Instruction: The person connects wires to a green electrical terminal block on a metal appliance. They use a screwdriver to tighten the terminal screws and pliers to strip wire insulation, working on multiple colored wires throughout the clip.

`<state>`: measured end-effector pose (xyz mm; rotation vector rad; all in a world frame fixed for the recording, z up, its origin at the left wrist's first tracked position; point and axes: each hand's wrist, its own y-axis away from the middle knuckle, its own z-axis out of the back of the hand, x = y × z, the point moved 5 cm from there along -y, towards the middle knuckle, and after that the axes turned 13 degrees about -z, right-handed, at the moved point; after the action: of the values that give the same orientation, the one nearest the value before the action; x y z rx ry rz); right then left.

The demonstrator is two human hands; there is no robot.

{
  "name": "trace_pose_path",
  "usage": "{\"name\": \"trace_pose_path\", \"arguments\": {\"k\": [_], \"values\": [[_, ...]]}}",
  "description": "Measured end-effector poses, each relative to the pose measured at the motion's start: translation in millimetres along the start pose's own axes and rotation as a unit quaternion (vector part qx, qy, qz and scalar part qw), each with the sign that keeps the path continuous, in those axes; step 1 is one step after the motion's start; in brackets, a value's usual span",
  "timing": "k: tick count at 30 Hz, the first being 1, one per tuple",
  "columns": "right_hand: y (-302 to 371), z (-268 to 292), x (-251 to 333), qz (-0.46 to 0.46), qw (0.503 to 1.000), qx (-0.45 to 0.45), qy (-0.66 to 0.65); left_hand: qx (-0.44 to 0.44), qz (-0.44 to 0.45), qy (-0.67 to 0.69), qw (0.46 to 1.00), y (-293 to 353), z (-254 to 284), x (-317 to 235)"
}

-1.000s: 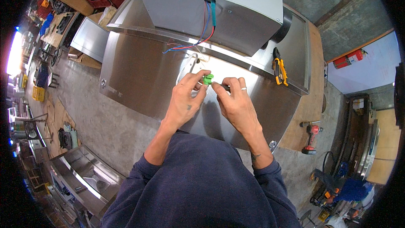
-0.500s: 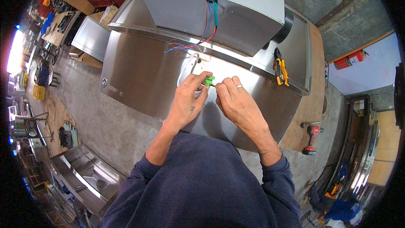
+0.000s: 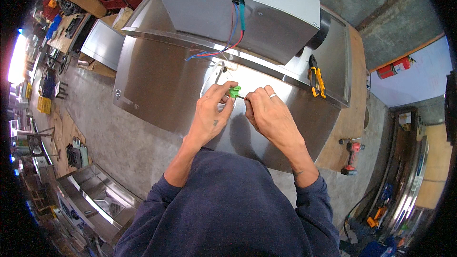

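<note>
A small green connector (image 3: 235,92) is held above the middle of the steel surface (image 3: 162,85), nearer to the near edge than to the left or right end; it is pinched by the left hand (image 3: 208,114), whose thumb and forefinger are parted only by the width of the piece, with their tips pressed on its left side; by the right hand (image 3: 272,112) a thin dark rod (image 3: 242,98) is gripped, the thumb and forefinger being drawn together on it and the other fingers curled in behind; most of the rod is hidden by these fingers, and its exposed end is pointed at the green piece's lower right side, though whether contact is made cannot be told; a pale cable (image 3: 208,82) is looped on the surface just beyond the left hand; along the far edge a grey metal box (image 3: 200,16) is set, from whose front face red and blue wires (image 3: 233,44) are hung; toward the right end, yellow-handled pliers (image 3: 314,77) are laid across the raised lip; past the right edge a red drill (image 3: 352,154) is seen, well apart from both hands.
</note>
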<state>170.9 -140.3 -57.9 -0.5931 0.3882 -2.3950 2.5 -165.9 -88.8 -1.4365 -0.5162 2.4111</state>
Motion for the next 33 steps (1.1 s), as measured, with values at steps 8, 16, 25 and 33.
{"name": "trace_pose_path", "arguments": {"k": [8, 16, 25, 33], "values": [[-7, 9, 8, -0.004, 0.999, -0.026, 0.043, 0.012, -0.006, -0.004, 1.0, 0, -4, -1], [-2, -1, -2, -0.026, 0.999, 0.0, 0.04, -0.016, 0.017, 0.016, 1.0, 0, -3, 2], [-2, 1, -2, -0.019, 0.998, 0.004, 0.052, -0.007, 0.005, -0.012, 1.0, -6, 3, -4], [2, -1, -6, -0.012, 0.998, -0.011, 0.067, -0.007, -0.034, -0.018, 0.999, -4, 3, -3]]}}
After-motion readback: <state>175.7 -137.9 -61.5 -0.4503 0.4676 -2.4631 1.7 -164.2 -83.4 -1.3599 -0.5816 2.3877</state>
